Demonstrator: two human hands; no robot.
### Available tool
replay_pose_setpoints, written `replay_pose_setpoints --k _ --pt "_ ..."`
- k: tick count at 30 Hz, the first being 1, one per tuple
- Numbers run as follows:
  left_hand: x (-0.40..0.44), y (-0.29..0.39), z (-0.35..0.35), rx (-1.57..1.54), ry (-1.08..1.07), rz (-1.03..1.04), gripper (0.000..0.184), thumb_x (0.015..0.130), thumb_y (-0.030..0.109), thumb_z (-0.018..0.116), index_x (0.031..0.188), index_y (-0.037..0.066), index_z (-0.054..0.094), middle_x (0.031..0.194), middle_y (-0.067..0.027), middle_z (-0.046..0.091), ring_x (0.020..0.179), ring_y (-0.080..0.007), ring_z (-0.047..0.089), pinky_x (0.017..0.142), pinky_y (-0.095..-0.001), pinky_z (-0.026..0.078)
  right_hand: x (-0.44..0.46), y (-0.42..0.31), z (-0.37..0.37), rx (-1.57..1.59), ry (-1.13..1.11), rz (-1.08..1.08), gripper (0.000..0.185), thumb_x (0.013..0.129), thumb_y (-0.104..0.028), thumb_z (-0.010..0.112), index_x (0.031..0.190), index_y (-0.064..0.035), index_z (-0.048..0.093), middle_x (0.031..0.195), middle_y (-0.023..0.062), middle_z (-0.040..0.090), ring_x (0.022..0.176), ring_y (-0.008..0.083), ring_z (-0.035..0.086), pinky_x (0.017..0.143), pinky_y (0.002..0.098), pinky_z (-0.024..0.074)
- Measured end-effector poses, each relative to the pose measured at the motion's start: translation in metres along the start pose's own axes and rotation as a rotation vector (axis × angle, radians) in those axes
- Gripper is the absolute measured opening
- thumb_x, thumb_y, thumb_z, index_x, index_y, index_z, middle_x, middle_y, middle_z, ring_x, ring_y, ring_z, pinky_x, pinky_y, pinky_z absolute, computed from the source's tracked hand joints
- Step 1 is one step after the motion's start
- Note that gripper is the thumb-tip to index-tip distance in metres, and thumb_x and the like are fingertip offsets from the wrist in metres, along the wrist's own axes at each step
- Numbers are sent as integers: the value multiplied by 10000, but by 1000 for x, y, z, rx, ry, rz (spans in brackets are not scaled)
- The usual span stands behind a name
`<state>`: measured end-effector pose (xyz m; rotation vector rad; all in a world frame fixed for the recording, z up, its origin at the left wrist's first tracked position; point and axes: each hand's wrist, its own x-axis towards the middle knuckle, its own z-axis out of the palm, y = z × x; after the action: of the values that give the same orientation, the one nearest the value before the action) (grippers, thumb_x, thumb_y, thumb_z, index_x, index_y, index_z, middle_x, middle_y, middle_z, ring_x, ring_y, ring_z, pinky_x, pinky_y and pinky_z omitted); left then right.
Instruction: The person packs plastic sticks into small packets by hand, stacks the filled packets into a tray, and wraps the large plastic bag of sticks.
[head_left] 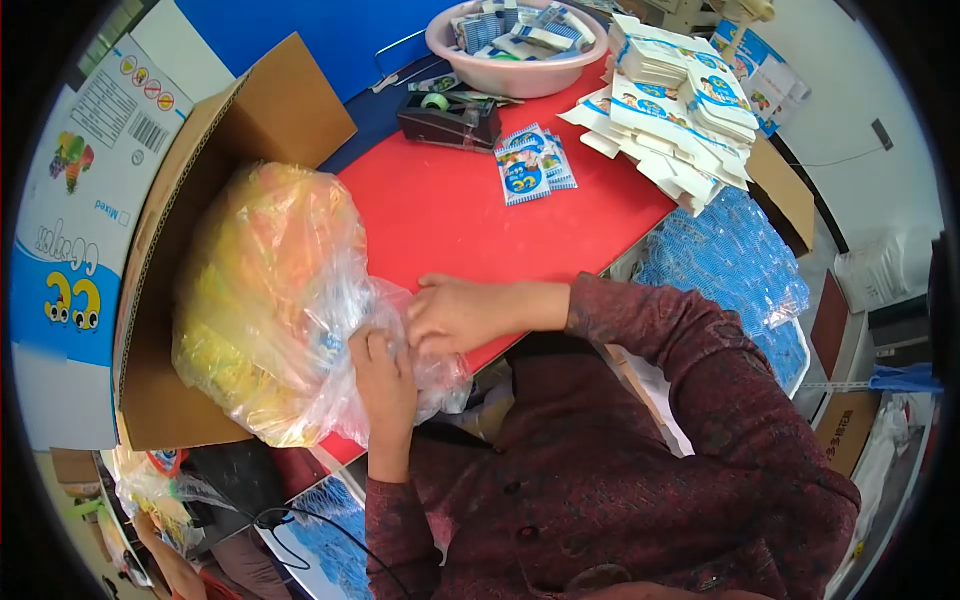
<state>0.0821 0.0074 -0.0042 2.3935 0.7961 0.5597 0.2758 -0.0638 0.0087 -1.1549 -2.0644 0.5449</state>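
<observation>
A large clear plastic bag point(270, 290) filled with yellow and orange pieces leans in an open cardboard box point(185, 400) lying on its side. At the bag's gathered mouth, my left hand point(385, 385) has its fingers closed on the crumpled film. Just beside it, my right hand point(455, 312) curls its fingers over the same loose plastic. Part of the right fingertips is hidden in the folds. A bluish-white patch shows through the film near the left fingers.
On the red table point(430, 215) lie small blue-and-white packets point(525, 175) and a black tape dispenser point(450, 122). Behind stands a pink basin point(520, 75) of packets. Flattened cartons point(680, 95) are stacked at right, above blue netting point(715, 255). Another person's arm point(165, 555) shows lower left.
</observation>
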Motion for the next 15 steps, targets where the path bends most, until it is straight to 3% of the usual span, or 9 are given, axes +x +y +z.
replay_pose_setpoints --k 3,7,9,10,11,12,13,14,15 --pt "-11 4 -19 27 -73 42 367 864 156 531 1209 32 537 1283 -189 497 1233 -398 418 1092 -484 245 -10 -6 16 -301 101 3 110 795 -163 617 855 -76 587 881 72 609 909 236 591 912 509 371" --pt "-20 11 -25 208 -156 194 374 866 165 529 1222 52 543 1311 -172 490 1246 -406 407 1094 -491 240 -8 8 4 -267 5 23 101 782 -163 621 830 -80 592 865 58 617 891 232 602 868 463 423" --pt "-38 13 -20 383 -134 211 380 865 170 529 1230 64 545 1332 -158 483 1259 -399 399 1098 -498 232 -1 21 -28 -139 125 -88 97 802 -206 600 804 -118 639 762 39 615 774 245 616 679 415 483" --pt "-40 9 -18 349 -119 233 385 863 158 528 1238 72 543 1338 -147 486 1264 -389 401 1094 -496 246 2 11 -63 -280 149 -63 93 806 -153 607 829 -63 614 883 60 641 856 245 624 761 359 501" --pt "-38 2 -16 321 -107 235 391 861 146 527 1246 79 540 1344 -136 489 1269 -380 403 1089 -495 261 6 18 -91 -457 278 -113 82 823 -146 599 847 -76 633 919 53 646 875 235 621 773 370 500" --pt "-37 1 -16 318 -96 215 395 854 134 534 1243 70 538 1332 -136 501 1267 -369 412 1080 -488 284 6 32 -127 -680 328 -25 112 856 -150 564 913 -91 641 966 60 647 892 215 620 780 363 501" --pt "-34 4 -14 315 -74 202 398 847 122 541 1240 61 536 1321 -135 513 1265 -359 420 1071 -481 306 -24 119 -175 -581 358 174 172 878 -142 526 1007 -106 634 984 82 640 898 222 614 816 348 496" --pt "-34 5 -11 277 -24 157 389 839 112 547 1223 49 541 1309 -133 523 1257 -351 432 1064 -470 322 -29 128 -228 -1507 -2 350 295 897 -234 533 1149 -93 596 1082 124 639 984 289 611 857 358 486" --pt "-36 5 -9 248 26 125 380 832 102 553 1206 37 545 1297 -131 533 1248 -343 444 1056 -459 339 -32 123 -242 -1225 404 664 496 820 -120 630 1291 -31 506 1181 155 586 1154 327 531 1030 438 367"
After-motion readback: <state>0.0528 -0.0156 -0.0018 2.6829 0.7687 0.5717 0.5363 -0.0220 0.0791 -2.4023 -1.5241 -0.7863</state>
